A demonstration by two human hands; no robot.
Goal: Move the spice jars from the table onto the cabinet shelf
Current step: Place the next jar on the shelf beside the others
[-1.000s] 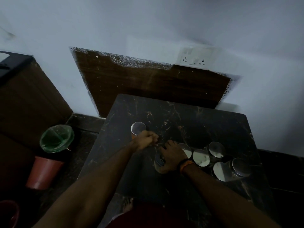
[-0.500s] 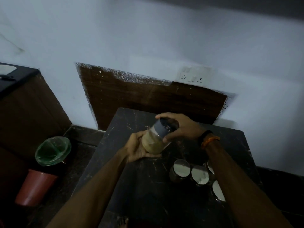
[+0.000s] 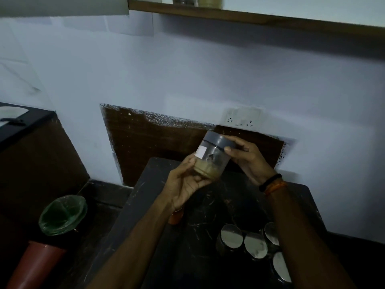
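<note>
5 steel-lidded jars [image 3: 231, 235] on table, 1 grey-lidded jar [image 3: 211, 156], 2 hands [image 3: 185, 184].

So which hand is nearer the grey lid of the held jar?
Right. The right hand grips the grey lid itself; the left hand holds the jar lower down, around its base, away from the lid.

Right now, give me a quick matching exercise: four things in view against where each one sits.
Things:
1. grey-lidded jar
2. silver-lidded jars
3. green-lined bin
4. wooden shelf

Places:
A. on the floor, left of the table
B. high on the wall
C. held in the air by the left hand and right hand
D. standing on the table, near right

Pairs: 1-C, 2-D, 3-A, 4-B
</note>
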